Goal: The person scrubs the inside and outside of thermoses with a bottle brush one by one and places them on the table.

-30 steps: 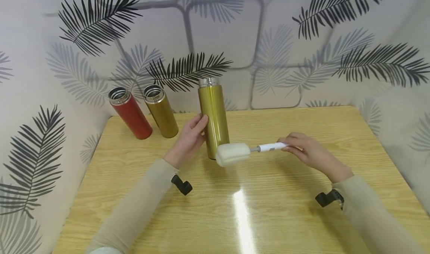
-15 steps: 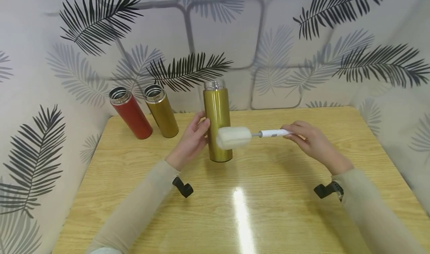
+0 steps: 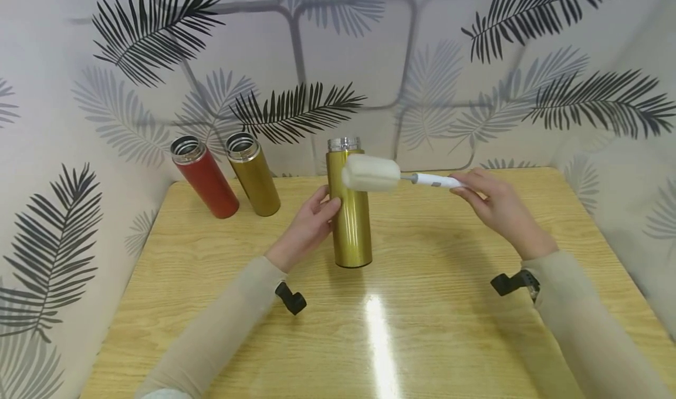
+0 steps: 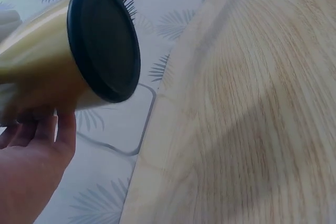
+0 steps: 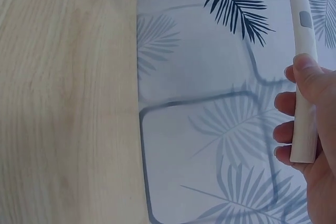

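Observation:
My left hand [image 3: 310, 220] grips a tall yellow-gold thermos flask [image 3: 352, 229] from its left side, fingers and thumb around the body. The flask has no lid, and its metal neck points up. Its black base [image 4: 105, 43] shows in the left wrist view, lifted off the table. In my right hand [image 3: 491, 202] is a bottle brush with a white handle [image 5: 303, 30], pinched near the handle's end in the head view. The brush's cream sponge head [image 3: 374, 173] lies level in front of the flask's upper body, below the neck. Whether it touches the flask I cannot tell.
A red flask [image 3: 207, 182] and a smaller gold flask [image 3: 256, 179] stand lidless side by side at the table's back left. The wooden table [image 3: 449, 328] meets a leaf-patterned wall [image 3: 348, 53] behind. Each wrist wears a black camera mount.
The brush has risen from the flask's lower end to its upper part. My left hand and the flask have shifted right and slightly nearer to me. The other two flasks stay put.

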### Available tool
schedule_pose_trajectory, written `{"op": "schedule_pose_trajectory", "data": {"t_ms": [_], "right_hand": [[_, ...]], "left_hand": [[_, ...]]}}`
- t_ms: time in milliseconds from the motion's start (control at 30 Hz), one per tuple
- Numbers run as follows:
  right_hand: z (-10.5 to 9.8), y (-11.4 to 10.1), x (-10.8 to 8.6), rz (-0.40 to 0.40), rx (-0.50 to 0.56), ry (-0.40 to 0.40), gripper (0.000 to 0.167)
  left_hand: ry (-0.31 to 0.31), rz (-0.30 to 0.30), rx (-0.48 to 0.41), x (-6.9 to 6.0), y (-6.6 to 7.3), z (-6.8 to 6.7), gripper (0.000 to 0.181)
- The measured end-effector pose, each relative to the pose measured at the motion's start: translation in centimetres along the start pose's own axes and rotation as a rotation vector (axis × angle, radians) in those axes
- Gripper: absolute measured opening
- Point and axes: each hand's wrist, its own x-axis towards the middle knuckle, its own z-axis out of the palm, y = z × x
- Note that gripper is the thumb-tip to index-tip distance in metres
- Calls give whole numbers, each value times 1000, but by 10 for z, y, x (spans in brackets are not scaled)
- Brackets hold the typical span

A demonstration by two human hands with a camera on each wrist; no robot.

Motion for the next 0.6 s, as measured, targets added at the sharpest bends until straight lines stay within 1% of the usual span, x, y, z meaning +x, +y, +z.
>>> {"op": "schedule_pose_trajectory", "data": {"t_ms": [67,133,233,333,400,533,600], "right_hand": [[-1,-1,2,17,-6,5,41],[-2,0,3,23,-7,11,42],[0,1,3,14,-8,16,42],[4,1,2,-15,2,5,41],[7,1,-1,-25,18,-10,42],[12,1,-8,-32,44,-63,44],[14,1,-14,-30,56,-92,44]], "left_hand": [[1,-17,21,1,-1,0,100],[-10,-27,30,1,-1,0,103],[-21,-23,50,2,-1,0,111],[-10,-20,49,3,-1,-2,110],[3,-22,21,3,-1,-2,100],[39,-24,-50,2,2,-3,68],[51,-22,-68,2,4,-4,57]]}}
